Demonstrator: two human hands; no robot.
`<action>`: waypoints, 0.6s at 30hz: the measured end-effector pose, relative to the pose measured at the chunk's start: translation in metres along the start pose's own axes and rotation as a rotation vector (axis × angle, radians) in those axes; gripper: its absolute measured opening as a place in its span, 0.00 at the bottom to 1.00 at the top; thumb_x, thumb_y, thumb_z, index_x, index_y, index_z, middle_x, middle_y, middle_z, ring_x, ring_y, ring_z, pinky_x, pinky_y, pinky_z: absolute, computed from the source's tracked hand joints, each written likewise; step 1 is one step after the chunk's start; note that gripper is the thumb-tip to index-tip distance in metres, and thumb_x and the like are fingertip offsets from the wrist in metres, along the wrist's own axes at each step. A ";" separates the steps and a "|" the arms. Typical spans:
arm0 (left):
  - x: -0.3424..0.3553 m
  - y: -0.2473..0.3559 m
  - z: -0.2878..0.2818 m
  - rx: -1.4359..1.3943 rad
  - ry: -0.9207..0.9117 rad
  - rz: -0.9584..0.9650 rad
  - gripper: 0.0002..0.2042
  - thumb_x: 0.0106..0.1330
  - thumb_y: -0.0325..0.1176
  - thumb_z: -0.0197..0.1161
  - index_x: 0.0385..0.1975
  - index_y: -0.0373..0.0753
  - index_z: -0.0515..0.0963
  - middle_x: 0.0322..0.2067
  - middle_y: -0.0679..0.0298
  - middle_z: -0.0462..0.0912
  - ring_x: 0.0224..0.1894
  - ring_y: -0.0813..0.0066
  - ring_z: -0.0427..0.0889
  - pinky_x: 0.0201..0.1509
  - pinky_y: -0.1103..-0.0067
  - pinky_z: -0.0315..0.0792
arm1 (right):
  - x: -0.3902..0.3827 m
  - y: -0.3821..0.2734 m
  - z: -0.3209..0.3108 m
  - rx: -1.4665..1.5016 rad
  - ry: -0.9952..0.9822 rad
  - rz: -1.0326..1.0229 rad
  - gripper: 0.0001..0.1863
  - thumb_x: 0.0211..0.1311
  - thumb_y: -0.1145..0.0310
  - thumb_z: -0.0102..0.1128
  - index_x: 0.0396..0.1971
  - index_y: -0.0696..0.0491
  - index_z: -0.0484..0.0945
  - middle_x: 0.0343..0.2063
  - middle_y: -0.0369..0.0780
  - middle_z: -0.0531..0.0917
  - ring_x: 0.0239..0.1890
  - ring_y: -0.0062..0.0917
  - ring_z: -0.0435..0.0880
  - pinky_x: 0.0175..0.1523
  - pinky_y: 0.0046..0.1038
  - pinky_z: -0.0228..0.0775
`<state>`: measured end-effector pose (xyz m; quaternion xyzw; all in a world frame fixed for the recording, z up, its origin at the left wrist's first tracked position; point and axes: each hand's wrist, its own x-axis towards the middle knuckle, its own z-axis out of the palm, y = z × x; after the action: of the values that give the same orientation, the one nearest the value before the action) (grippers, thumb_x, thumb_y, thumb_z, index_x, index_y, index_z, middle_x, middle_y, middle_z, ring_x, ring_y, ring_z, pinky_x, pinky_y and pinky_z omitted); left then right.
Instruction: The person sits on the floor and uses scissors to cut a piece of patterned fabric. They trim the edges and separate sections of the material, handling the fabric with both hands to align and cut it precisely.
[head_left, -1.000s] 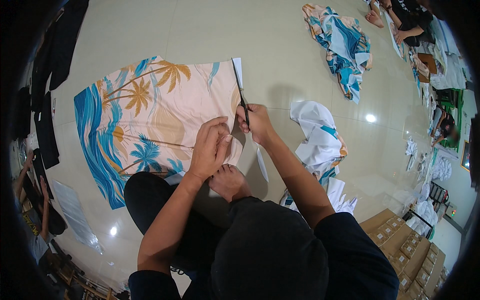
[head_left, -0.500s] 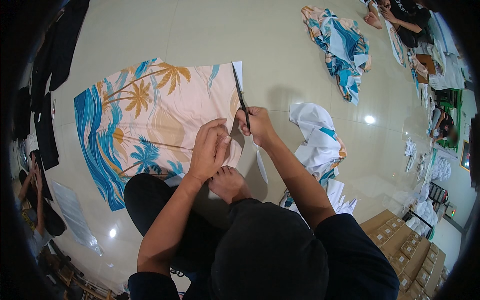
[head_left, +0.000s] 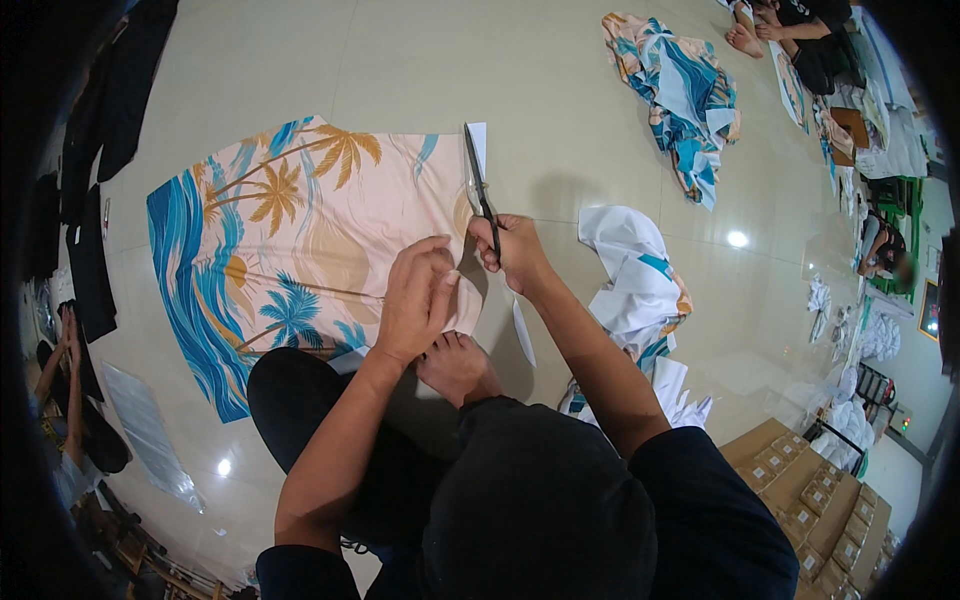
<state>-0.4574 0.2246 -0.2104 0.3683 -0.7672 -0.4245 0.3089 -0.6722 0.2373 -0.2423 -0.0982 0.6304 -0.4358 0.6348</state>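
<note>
A pink fabric panel printed with palm trees and blue waves lies flat on the floor. My right hand grips black scissors by the handles. Their blades point away from me along the panel's right edge, with a white strip beside the tips. My left hand is closed on the fabric near that same edge, thumb against fingers. A bare foot rests at the panel's near edge. Beside my right wrist, a narrow white offcut lies on the floor.
White and patterned fabric is bunched right of my forearm. Another crumpled printed pile lies farther off. Small packets sit on cardboard at lower right. A clear plastic sheet lies at left. Other people sit at the edges.
The scissors in my right hand have shifted very slightly near the pivot. My left hand and the fabric panel look unmoved.
</note>
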 end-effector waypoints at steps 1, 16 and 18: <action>-0.002 -0.005 0.001 -0.054 0.062 -0.048 0.07 0.77 0.27 0.64 0.49 0.34 0.76 0.59 0.49 0.82 0.60 0.50 0.81 0.65 0.63 0.74 | -0.001 0.000 0.000 0.007 0.001 0.003 0.14 0.70 0.65 0.74 0.28 0.55 0.79 0.20 0.33 0.79 0.17 0.15 0.73 0.21 0.21 0.62; 0.019 -0.121 -0.140 -0.331 0.704 -0.660 0.08 0.86 0.34 0.60 0.54 0.36 0.76 0.47 0.65 0.81 0.48 0.79 0.77 0.53 0.80 0.73 | 0.058 -0.080 0.030 -0.956 0.401 -0.916 0.16 0.57 0.73 0.73 0.45 0.57 0.83 0.40 0.52 0.89 0.43 0.51 0.88 0.48 0.49 0.81; 0.000 -0.155 -0.183 -0.241 0.550 -0.734 0.15 0.82 0.39 0.65 0.57 0.35 0.76 0.49 0.60 0.82 0.51 0.73 0.80 0.56 0.76 0.75 | 0.050 -0.070 0.038 -1.071 0.288 -0.858 0.18 0.58 0.75 0.72 0.50 0.57 0.83 0.44 0.51 0.89 0.47 0.50 0.88 0.50 0.49 0.81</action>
<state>-0.2666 0.0896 -0.2649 0.6755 -0.4211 -0.4784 0.3708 -0.6775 0.1449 -0.2239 -0.5790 0.7417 -0.2859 0.1813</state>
